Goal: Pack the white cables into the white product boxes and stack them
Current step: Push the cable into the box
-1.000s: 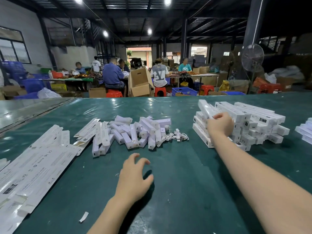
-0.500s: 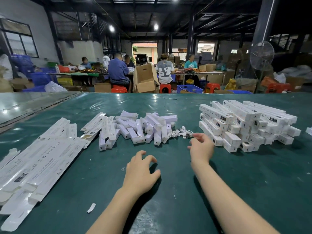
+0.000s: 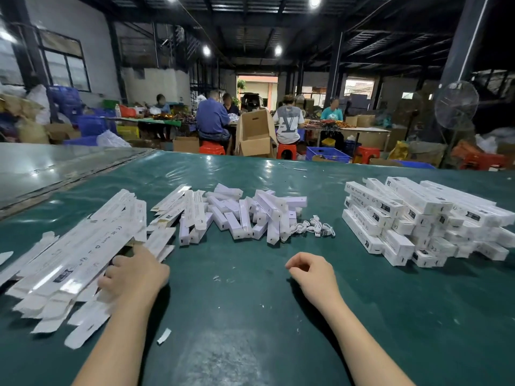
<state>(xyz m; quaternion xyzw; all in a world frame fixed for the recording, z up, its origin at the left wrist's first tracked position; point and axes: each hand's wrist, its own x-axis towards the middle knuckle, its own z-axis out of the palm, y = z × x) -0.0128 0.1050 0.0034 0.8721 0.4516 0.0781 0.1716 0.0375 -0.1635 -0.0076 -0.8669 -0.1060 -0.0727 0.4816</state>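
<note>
**Kid:** What is closest?
**Helper:** Two bare arms over the smooth green table (image 3: 250, 352). The left hand (image 3: 133, 274) lies on thin, flat box sheets (image 3: 69, 257) by the table's left edge. I cannot tell if it pinches one. The right hand (image 3: 312, 274) is loosely curled and holds nothing, near the middle. A paper scrap (image 3: 164, 336) lies between the arms.
**Kid:** And past them?
**Helper:** Mid-table is a jumbled heap of small white boxes (image 3: 245, 215). The curly white cables (image 3: 315, 228) touch its right side. Long packed boxes (image 3: 412, 218) are stacked toward the right edge.
**Kid:** Room to move?
**Helper:** Open green lies between the hands and the heaps. Beyond the far edge stands a brown cardboard carton (image 3: 255, 135).
</note>
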